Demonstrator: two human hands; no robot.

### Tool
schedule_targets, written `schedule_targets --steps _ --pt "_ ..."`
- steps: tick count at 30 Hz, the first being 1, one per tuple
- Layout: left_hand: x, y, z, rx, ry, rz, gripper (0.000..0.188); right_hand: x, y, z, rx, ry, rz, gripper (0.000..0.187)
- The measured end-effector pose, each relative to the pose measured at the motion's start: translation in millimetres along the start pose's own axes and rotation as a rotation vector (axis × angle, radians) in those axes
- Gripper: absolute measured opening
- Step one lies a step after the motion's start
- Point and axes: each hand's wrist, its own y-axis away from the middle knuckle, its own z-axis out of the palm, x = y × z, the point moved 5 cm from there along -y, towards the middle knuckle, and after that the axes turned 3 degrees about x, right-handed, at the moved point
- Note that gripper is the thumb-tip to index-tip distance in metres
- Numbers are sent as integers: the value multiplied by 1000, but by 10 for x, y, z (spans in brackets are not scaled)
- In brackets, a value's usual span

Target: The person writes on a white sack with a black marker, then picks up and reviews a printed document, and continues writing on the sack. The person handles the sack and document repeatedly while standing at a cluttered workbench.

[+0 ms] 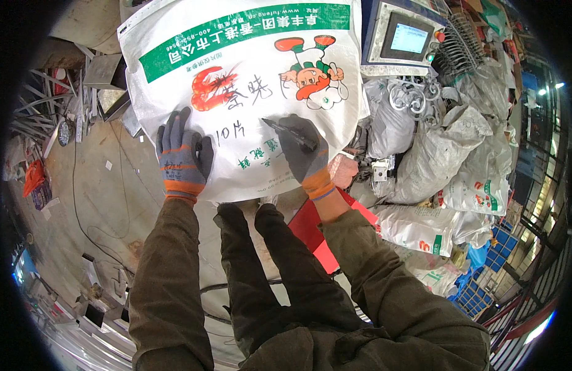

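Observation:
A large white woven sack [249, 68] with a green band and a cartoon print lies spread in front of me, with black handwriting on it. My left hand [182, 154], in a grey and orange glove, presses flat on the sack's lower left part. My right hand [305, 151], gloved the same way, grips a black marker pen [292, 135] whose tip rests on the sack near the writing. My olive sleeves and dark trousers fill the lower part of the view.
To the right lie several filled white sacks [447, 148] and curled metal pieces [416, 96]. A machine with a small screen [406, 37] stands at the upper right. A red panel [317, 229] sits under my right arm. Metal scraps [51, 105] lie on the concrete floor at left.

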Motion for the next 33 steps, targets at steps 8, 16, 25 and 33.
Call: schedule_targets --steps 8,16,25,33 --pt "-3 5 4 -18 10 -7 20 -252 0 -83 68 304 -239 26" --pt "-12 13 10 -25 -3 -9 20 -354 -130 -147 76 327 -270 23" --pt "8 4 -8 -26 7 -6 22 -304 -146 -143 0 348 -235 24" --pt "-12 9 10 -21 13 -20 22 -338 -207 -115 -14 398 -228 21"
